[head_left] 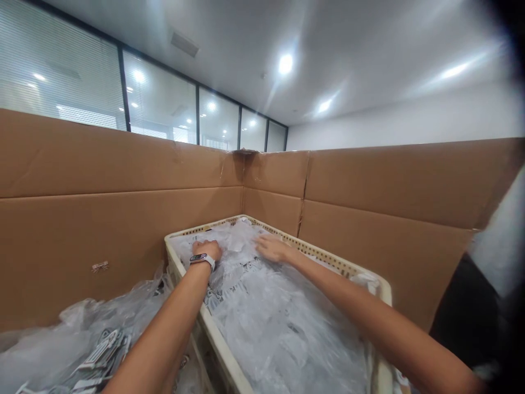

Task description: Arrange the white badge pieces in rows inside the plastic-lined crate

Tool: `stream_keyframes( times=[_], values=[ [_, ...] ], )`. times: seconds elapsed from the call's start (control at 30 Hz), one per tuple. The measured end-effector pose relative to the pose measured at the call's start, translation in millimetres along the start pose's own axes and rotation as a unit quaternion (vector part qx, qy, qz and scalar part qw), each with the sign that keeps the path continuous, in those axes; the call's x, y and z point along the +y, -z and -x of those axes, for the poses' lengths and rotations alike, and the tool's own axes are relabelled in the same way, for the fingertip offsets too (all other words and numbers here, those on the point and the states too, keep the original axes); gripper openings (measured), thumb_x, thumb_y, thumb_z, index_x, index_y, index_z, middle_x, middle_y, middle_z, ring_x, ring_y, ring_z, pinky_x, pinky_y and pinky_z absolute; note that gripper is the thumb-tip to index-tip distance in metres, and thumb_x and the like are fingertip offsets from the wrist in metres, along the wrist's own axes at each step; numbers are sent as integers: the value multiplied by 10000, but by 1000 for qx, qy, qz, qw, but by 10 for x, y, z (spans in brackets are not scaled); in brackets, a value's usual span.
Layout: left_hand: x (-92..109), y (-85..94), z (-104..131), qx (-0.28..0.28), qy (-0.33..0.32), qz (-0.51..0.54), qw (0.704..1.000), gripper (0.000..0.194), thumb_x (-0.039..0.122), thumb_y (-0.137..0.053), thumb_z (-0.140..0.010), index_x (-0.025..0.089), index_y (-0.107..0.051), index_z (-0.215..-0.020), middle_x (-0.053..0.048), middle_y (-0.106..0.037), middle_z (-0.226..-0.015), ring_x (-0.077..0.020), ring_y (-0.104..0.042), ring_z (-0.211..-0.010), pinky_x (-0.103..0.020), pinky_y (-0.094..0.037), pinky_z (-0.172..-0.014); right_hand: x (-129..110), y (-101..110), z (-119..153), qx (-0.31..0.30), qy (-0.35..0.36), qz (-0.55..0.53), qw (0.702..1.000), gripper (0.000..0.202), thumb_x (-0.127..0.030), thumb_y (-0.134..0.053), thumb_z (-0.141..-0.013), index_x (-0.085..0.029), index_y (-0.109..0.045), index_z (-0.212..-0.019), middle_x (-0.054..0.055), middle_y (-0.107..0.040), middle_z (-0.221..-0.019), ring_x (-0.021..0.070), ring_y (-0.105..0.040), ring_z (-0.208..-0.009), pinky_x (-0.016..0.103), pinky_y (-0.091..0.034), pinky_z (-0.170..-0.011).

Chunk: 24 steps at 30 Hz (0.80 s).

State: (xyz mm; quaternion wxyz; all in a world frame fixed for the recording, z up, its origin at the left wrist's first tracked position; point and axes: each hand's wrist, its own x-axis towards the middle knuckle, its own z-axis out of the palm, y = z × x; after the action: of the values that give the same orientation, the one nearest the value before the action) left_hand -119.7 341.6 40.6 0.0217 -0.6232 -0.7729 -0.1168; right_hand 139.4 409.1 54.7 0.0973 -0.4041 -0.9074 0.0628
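A long cream plastic crate (217,339) is filled with crumpled clear plastic bags (283,323), some with dark printed or patterned pieces showing through. My left hand (208,249), with a smartwatch (202,259) on a pale strap at its wrist, is near the crate's far left side. Its fingers are curled down into the plastic and partly hidden. Across from it, my right hand (270,247) lies over the bags by the far right side. Slightly blurred, its fingers look stretched out, with nothing visible in them.
Tall cardboard walls (123,219) meet in a corner behind the crate. At lower left lie more plastic bags (77,317) and a pile of flat grey-and-white pieces (104,350). Someone in dark and light clothing (471,306) is at the right edge.
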Motion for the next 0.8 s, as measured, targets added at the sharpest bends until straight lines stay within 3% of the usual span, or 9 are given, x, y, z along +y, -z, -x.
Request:
stream_keyframes(
  times=[0.13, 0.27, 0.37, 0.47, 0.6, 0.8],
  values=[
    [-8, 21, 36, 10, 21, -19, 1000, 369, 400, -711, -1023, 180, -682, -1318, -118, -697, -1344, -282, -702, -1164, -523, -603, -1000, 34, -102, 55, -52, -29, 40, 997, 731, -527, -378, -1080, -130, -425, -1692, 177, -349, -1731, 350, -313, -1627, 485, -229, -1345],
    [35, 107, 94, 73, 8, -19, 997, 374, 389, -716, -1020, 175, -679, -1325, -122, -694, -1349, -289, -698, -1178, -533, -597, -1013, 11, -125, 33, -72, -47, 65, 994, 731, -525, -306, -1099, -139, -370, -1717, 178, -285, -1759, 333, -266, -1646, 459, -203, -1350],
    [149, 241, 152, 144, -41, -5, 989, 400, 383, -710, -1021, 179, -662, -1362, -134, -666, -1405, -311, -665, -1254, -564, -563, -1066, 0, -154, 12, -78, -62, 75, 992, 735, -542, -272, -1108, -155, -339, -1729, 172, -258, -1771, 333, -251, -1651, 472, -184, -1352],
    [320, 363, 223, 180, -135, 24, 974, 390, 383, -676, -1041, 195, -651, -1381, -132, -639, -1454, -320, -625, -1319, -582, -523, -1115, 2, -175, 15, -79, -65, 78, 992, 740, -562, -245, -1113, -170, -327, -1735, 163, -249, -1776, 330, -242, -1654, 473, -176, -1353],
    [474, 355, 291, 121, -255, 56, 958, 442, 484, -671, -1031, 201, -659, -1370, -129, -652, -1454, -313, -619, -1338, -568, -503, -1138, 14, -179, 23, -75, -59, 77, 992, 753, -589, -233, -1111, -181, -320, -1738, 162, -238, -1778, 333, -231, -1657, 486, -163, -1354],
    [390, 187, 255, -29, -221, 33, 974, 419, 520, -693, -1014, 170, -709, -1243, -109, -741, -1234, -266, -727, -1088, -506, -602, -980, 37, -190, -10, -79, -62, 77, 992, 742, -567, -255, -1108, -183, -315, -1739, 161, -242, -1774, 343, -251, -1650, 515, -191, -1345]
  ],
)
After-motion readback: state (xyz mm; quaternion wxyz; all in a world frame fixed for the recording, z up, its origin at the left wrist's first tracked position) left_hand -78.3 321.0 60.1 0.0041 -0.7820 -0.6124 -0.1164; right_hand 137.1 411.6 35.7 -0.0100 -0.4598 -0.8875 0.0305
